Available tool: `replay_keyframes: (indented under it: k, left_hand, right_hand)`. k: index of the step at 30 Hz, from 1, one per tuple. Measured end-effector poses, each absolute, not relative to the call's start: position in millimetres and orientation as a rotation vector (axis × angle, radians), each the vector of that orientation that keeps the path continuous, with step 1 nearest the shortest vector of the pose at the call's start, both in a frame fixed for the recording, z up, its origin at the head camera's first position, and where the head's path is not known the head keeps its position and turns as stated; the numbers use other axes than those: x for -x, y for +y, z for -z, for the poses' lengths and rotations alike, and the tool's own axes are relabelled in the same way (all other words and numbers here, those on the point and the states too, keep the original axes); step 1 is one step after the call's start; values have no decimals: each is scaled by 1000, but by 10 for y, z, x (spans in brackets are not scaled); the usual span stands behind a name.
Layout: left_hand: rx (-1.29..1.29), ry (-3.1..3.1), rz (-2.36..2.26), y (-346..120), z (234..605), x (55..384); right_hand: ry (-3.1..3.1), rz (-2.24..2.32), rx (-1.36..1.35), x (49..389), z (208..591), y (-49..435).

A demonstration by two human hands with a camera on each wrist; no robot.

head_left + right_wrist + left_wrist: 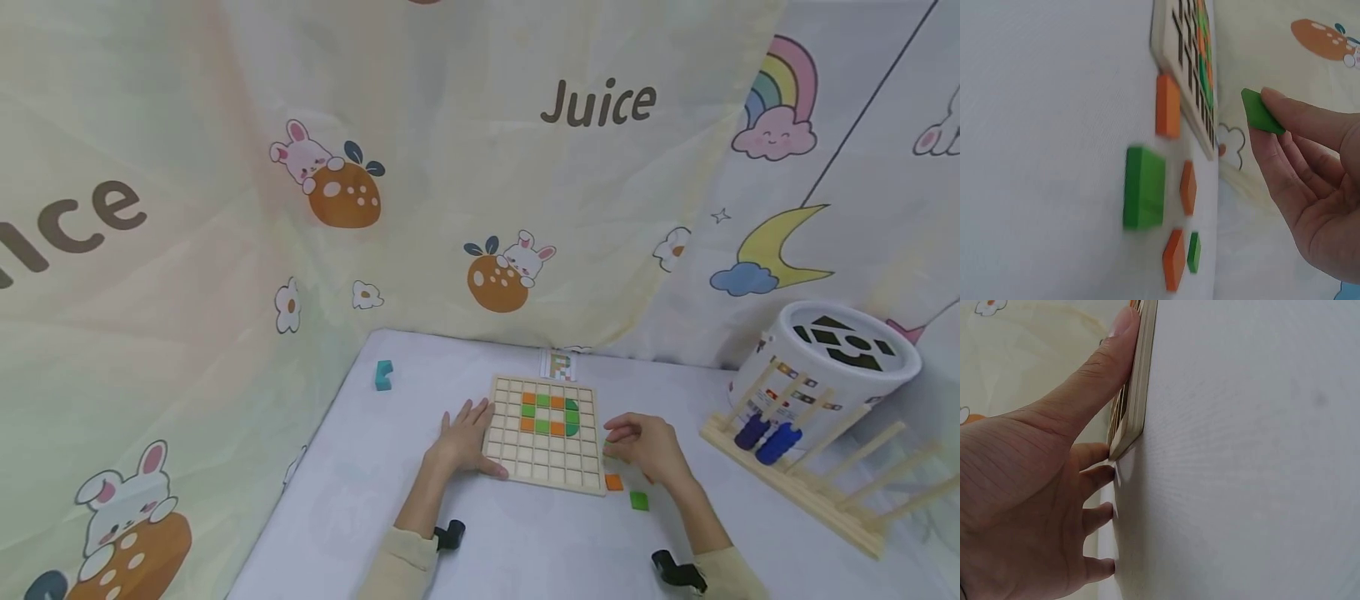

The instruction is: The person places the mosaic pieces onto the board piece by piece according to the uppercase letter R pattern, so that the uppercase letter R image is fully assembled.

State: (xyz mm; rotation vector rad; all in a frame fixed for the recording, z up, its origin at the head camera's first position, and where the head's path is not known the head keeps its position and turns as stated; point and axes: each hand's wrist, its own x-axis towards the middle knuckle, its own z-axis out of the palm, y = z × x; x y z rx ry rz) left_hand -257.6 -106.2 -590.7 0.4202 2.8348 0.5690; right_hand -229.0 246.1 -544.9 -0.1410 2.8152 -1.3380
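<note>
A wooden grid board (525, 460) lies on the table, with orange and green tiles (542, 427) and dark green rounded pieces (572, 406) set in its upper cells. My left hand (459, 439) rests at the board's left side, fingers spread and the thumb on its near left edge. In the right wrist view, my right hand (1316, 162) pinches a green tile (1261, 112) between thumb and fingers, above the table. From the head view, that hand (647, 446) is just right of the board. Below it lie a loose orange tile (614, 482) and a green tile (639, 501).
More orange tiles (1174, 259) and a small green tile (1194, 252) lie on the right. Farther right stand a wooden peg rack (795, 483) with blue pieces and a white bucket (780, 367). A teal block (383, 375) sits back left; a picture card (558, 365) lies behind the board.
</note>
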Motion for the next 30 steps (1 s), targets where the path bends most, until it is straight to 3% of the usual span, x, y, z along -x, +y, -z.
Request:
replay_keyframes:
  k: [7,30]
  left_hand:
    - [-416,2828,-522,-1029,5714,2489]
    - [-403,2841,-477,-1033,5709,2491]
  right_hand:
    - [2605,1555,69,2413,5465,2236]
    - [2521,1630,218,2654,5674,1522]
